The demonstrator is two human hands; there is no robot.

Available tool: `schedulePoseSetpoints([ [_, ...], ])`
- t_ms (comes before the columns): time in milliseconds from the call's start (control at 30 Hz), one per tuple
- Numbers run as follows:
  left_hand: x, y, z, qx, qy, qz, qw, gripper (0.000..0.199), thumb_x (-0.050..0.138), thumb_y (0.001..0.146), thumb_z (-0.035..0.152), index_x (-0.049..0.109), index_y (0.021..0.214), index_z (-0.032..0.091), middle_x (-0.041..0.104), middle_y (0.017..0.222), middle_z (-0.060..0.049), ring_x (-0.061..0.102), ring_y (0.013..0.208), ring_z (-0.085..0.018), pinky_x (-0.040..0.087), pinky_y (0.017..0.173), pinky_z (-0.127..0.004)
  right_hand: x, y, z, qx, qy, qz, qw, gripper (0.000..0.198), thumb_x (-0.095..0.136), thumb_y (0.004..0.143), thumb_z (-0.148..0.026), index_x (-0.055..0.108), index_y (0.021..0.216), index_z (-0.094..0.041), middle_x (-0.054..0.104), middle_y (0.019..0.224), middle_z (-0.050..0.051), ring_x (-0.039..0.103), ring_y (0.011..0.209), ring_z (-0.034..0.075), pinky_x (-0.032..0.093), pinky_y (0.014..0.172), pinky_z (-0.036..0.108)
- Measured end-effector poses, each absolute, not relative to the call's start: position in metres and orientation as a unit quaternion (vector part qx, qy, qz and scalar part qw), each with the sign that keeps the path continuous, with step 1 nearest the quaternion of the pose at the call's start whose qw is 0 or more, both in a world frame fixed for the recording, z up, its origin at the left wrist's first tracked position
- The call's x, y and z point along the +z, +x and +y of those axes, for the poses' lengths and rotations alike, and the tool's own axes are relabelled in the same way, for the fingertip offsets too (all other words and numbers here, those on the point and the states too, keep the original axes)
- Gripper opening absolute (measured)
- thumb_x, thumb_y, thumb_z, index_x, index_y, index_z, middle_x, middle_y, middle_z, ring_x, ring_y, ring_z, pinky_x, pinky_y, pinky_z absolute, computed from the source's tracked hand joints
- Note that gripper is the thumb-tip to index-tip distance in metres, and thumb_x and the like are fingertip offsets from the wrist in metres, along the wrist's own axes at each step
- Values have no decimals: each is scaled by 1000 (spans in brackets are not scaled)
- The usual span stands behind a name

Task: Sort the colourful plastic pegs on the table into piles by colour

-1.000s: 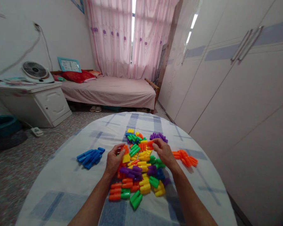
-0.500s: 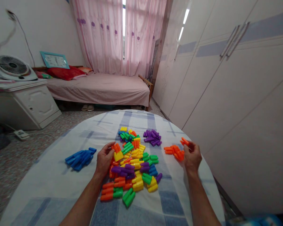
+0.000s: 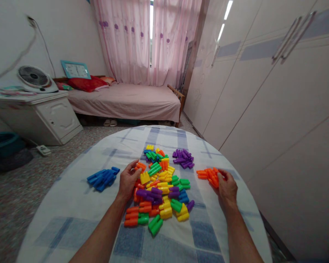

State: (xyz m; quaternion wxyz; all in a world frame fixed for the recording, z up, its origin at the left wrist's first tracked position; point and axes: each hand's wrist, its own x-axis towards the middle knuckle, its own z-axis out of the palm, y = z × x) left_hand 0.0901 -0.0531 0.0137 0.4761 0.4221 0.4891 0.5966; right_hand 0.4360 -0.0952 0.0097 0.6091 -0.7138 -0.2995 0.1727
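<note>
My left hand [image 3: 128, 180] is closed, its fingertips pinching an orange toy building block [image 3: 140, 167] at the left side of the mixed pile. Just below those fingers lies a yellow block [image 3: 145, 178]. The mixed pile holds green blocks [image 3: 155, 224], purple blocks [image 3: 149, 195] and others in orange, yellow and blue. At the right, my right hand [image 3: 227, 185] is lowered against the group of orange blocks [image 3: 208, 176], thumb and fingers closed on one at its right edge. Part of that block is hidden by the fingers.
Blue blocks [image 3: 103, 179] form a group at the left, purple ones [image 3: 183, 158] at the back right. A checked cloth covers the round table [image 3: 79, 204]. Beyond stand a bed [image 3: 126, 98], a white cabinet [image 3: 57, 120] with a fan [image 3: 34, 76], and a tall wardrobe [image 3: 263, 128].
My right hand has come down with its orange block onto the orange group. At my left hand, the orange block has tipped and now sits apart from the yellow one. The view has shifted slightly left.
</note>
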Motion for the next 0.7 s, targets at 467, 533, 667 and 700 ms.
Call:
schedulePoseSetpoints([
  [467,8,91,-52,576,442,465,506,44,62,63,26,60,105,13,68,90,-4,63,75,-16,51,68,-26,20,405,-86,-108,-641,-582,489,25,44,81,-28,60,97,-17,62,100,10,54,97,22,42,91,41],
  [533,9,92,-52,559,473,483,480,43,62,63,26,62,105,13,68,91,-5,63,77,-16,51,69,-26,21,387,-86,-79,-605,-631,479,23,45,82,-26,59,98,-18,62,100,9,54,99,21,42,92,40],
  [667,8,92,-51,517,533,515,429,43,63,65,31,63,106,14,67,89,-4,62,75,-16,51,66,-26,14,360,-88,1,-566,-697,440,23,46,82,-23,57,101,-19,61,102,8,53,102,21,42,93,40],
  [700,7,92,-51,512,540,517,424,43,63,66,32,62,106,14,67,89,-4,62,75,-16,51,66,-26,12,356,-88,21,-564,-706,427,23,46,82,-23,57,102,-20,60,103,8,53,102,21,42,93,41],
])
